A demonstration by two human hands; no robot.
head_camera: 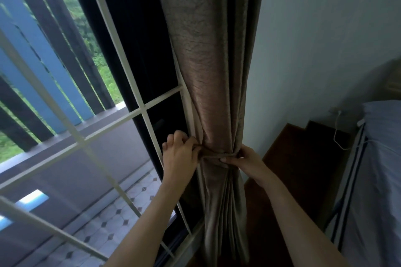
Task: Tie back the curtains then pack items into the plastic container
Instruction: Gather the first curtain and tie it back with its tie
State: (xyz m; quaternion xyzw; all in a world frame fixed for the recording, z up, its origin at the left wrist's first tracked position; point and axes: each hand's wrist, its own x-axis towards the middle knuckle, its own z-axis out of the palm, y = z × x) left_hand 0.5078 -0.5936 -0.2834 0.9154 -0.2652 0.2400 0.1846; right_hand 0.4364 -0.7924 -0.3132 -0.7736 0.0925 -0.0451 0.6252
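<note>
A brown-grey curtain (pixel 208 71) hangs gathered in the middle of the head view, between the window and the wall. A tieback band (pixel 213 156) of the same fabric runs around it at its narrowest part. My left hand (pixel 180 154) grips the band's left end at the curtain's window side. My right hand (pixel 245 159) pinches the band's right end, thumb on the front. No plastic container is in view.
A window with a white metal grille (pixel 121 117) fills the left, with a balcony and green outside. A pale wall (pixel 314 39) is on the right. A bed with grey-blue bedding (pixel 377 169) stands at far right, and a white cable (pixel 337 134) hangs by it over the dark wooden floor (pixel 288 180).
</note>
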